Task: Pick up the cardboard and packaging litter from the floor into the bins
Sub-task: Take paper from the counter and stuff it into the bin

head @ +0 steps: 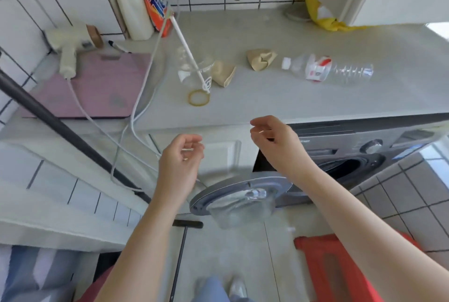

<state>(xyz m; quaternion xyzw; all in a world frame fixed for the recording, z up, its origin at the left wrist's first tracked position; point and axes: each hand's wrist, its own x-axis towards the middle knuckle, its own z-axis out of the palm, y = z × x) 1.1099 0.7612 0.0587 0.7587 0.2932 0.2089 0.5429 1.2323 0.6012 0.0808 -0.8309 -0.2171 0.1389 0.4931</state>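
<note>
**Me:** Head view, reading left to right: my left hand [181, 156] hangs in front of the cabinet with the fingers loosely curled and nothing in them. My right hand [273, 141] is just below the counter edge [243, 117], fingers relaxed and also bare. The two hands are apart.

**Partner:** So where's the litter? The task says floor.

**Me:** No cardboard shows on the bit of floor I can see, and no bins either. What looks like packaging lies up on the counter: first crumpled brown paper piece [223, 73] beside the glass jar [192, 71], then a second crumpled brown piece [261, 60], then the empty plastic bottle [328, 69] on its side, cap to the left.

**Partner:** How would those handle?

**Me:** I'd judge the paper pieces very light and soft. They should crush under a pinch, so any raised fold will do. The bottle looks light, thin-walled and smooth. It may roll or dent, so I'd wrap my fingers round the labelled middle, not the ribbed end.

**Partner:** Anything to mind?

**Me:** The jar with the white stick [187, 51] in it touches the first paper piece. I'd lift that one away to the right, so as not to knock the glass.
</note>
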